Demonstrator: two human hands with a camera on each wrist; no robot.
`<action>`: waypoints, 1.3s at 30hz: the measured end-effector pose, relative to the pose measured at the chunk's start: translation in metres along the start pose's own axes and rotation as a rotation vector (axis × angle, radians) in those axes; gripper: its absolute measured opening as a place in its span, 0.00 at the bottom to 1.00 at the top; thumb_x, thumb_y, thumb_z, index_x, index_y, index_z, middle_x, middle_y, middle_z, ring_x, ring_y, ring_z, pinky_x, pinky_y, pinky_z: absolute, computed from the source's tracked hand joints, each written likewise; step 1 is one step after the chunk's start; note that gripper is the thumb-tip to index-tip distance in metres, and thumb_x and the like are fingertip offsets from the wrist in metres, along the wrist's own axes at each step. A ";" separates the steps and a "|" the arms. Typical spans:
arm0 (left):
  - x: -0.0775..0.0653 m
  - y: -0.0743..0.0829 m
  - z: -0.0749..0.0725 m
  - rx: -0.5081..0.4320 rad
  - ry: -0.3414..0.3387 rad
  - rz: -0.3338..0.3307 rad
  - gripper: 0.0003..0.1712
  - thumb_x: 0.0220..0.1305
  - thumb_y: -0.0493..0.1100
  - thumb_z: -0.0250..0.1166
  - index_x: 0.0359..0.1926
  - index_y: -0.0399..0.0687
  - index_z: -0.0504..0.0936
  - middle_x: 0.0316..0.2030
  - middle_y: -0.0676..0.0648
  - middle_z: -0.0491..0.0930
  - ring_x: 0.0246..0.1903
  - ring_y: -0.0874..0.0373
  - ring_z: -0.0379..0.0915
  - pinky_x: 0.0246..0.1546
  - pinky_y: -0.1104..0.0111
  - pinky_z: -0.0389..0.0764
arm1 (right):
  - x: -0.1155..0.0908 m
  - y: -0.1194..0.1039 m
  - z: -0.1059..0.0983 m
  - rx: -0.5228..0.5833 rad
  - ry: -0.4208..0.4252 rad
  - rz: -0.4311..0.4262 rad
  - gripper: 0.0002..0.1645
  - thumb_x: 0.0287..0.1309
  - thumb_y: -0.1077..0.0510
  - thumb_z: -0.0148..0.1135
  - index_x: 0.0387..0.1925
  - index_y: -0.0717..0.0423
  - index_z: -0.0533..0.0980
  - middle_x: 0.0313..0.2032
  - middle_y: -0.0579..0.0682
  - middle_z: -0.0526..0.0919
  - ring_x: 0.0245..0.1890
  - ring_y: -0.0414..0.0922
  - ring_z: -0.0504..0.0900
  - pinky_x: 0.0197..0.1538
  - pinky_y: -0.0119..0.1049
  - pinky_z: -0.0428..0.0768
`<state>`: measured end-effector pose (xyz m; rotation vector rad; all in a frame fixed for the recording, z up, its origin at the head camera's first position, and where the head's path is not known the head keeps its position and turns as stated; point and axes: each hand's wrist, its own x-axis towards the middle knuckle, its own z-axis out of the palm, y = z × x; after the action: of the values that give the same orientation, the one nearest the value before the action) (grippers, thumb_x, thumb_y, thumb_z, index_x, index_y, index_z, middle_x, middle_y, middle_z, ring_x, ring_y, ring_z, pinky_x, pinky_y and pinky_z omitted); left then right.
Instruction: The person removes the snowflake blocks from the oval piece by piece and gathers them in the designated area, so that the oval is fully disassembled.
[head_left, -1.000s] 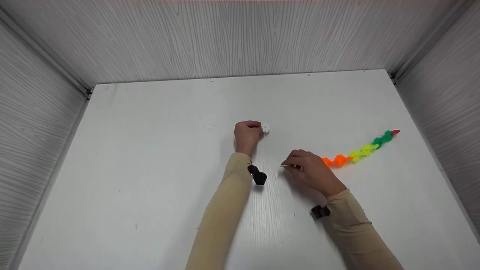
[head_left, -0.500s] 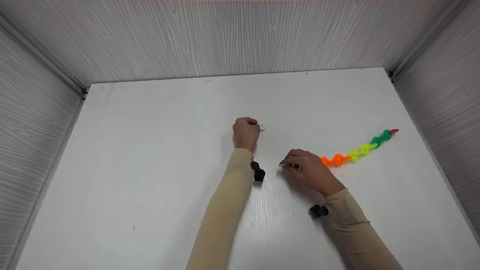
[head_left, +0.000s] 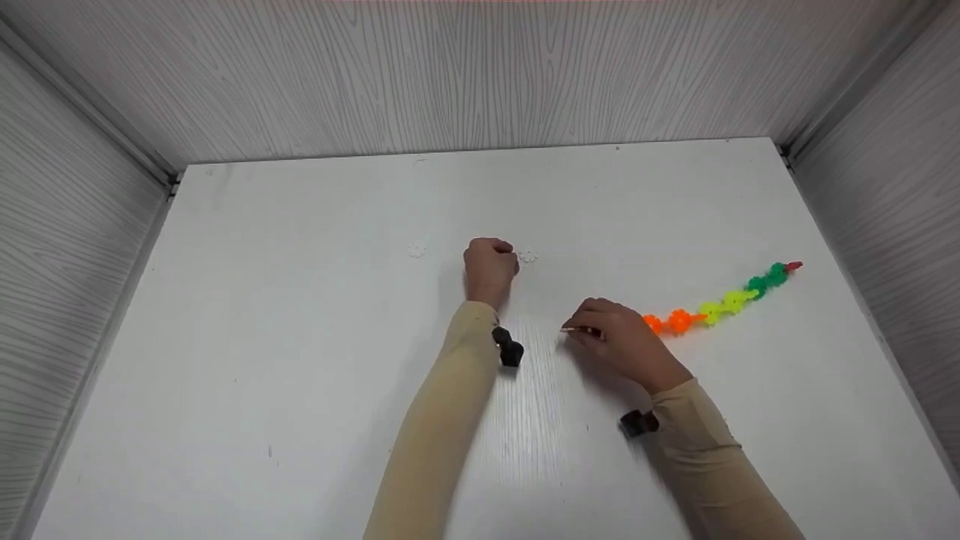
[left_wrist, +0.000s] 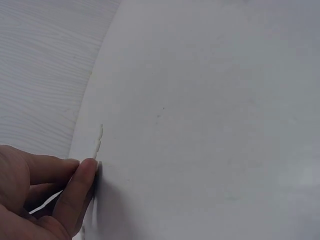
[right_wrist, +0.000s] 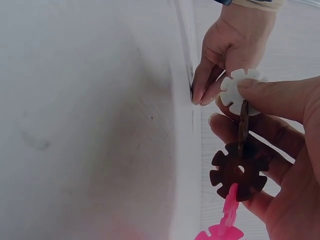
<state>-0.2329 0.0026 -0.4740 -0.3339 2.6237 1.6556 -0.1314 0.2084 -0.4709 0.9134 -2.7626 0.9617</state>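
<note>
a: how do the person's hands stand?

b: the left hand (head_left: 491, 266) is farther out from the body than the right hand (head_left: 619, 339). its thumb and finger pinch the edge of a white disc (head_left: 529, 257), which sticks out on the side toward the right hand. in the left wrist view the disc shows as a thin rim; whether it is off the table cannot be told.

a: and the right?

b: pinching as well. its thumb presses on a notched white end piece (right_wrist: 236, 94), with fingers behind. slotted into that is a brown piece (right_wrist: 243, 127) seen edge-on, then a brown disc (right_wrist: 232, 172) in front of the fingers, then pink pieces (right_wrist: 229, 210).

a: where does the rest lie?

b: a colored chain (head_left: 732, 301) shows past the right hand, on the side away from the left: orange nearest the hand, then yellow, green, and a red tip farthest off. the right hand hides how pink meets orange.

a: what else surrounds them?

b: a second white disc (head_left: 417, 250) lies on the white table (head_left: 262, 322), apart from the left hand on its outer side. black devices (head_left: 639, 424) sit at both wrists, by tan sleeves (head_left: 442, 420). beyond both hands stands a wood-grained panel (head_left: 465, 75).
</note>
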 end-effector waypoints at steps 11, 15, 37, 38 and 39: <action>-0.027 -0.012 -0.015 -0.204 -0.195 0.103 0.10 0.67 0.33 0.61 0.45 0.31 0.83 0.34 0.42 0.83 0.32 0.53 0.82 0.33 0.68 0.84 | 0.003 -0.007 -0.007 0.062 -0.008 0.117 0.05 0.58 0.63 0.70 0.33 0.51 0.81 0.32 0.41 0.80 0.31 0.40 0.76 0.36 0.37 0.79; -0.046 -0.008 -0.019 -0.237 -0.412 0.163 0.13 0.66 0.32 0.63 0.50 0.30 0.81 0.37 0.44 0.82 0.38 0.53 0.82 0.40 0.65 0.84 | 0.002 -0.005 -0.009 0.133 0.020 0.072 0.07 0.57 0.65 0.70 0.34 0.50 0.82 0.35 0.38 0.81 0.35 0.38 0.78 0.40 0.37 0.81; -0.102 -0.022 -0.007 -0.402 -0.441 0.215 0.05 0.61 0.33 0.68 0.39 0.39 0.84 0.34 0.46 0.83 0.34 0.51 0.82 0.37 0.56 0.85 | 0.004 -0.004 -0.010 0.233 0.014 0.027 0.05 0.64 0.58 0.65 0.39 0.50 0.85 0.37 0.39 0.82 0.36 0.37 0.79 0.40 0.33 0.81; -0.103 -0.022 -0.007 -0.432 -0.428 0.196 0.05 0.60 0.31 0.68 0.39 0.37 0.84 0.34 0.45 0.82 0.34 0.49 0.83 0.37 0.56 0.85 | 0.004 -0.004 -0.011 0.234 0.018 0.045 0.06 0.64 0.57 0.65 0.40 0.49 0.85 0.37 0.38 0.82 0.37 0.37 0.79 0.40 0.34 0.81; -0.104 -0.022 -0.006 -0.465 -0.414 0.174 0.05 0.60 0.30 0.68 0.39 0.36 0.83 0.34 0.44 0.82 0.34 0.48 0.83 0.38 0.57 0.85 | 0.003 -0.004 -0.011 0.234 0.022 0.062 0.06 0.64 0.57 0.65 0.41 0.50 0.85 0.38 0.37 0.82 0.37 0.37 0.79 0.41 0.34 0.81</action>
<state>-0.1268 0.0054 -0.4777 0.2229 2.0054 2.1081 -0.1333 0.2106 -0.4592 0.8424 -2.7148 1.3195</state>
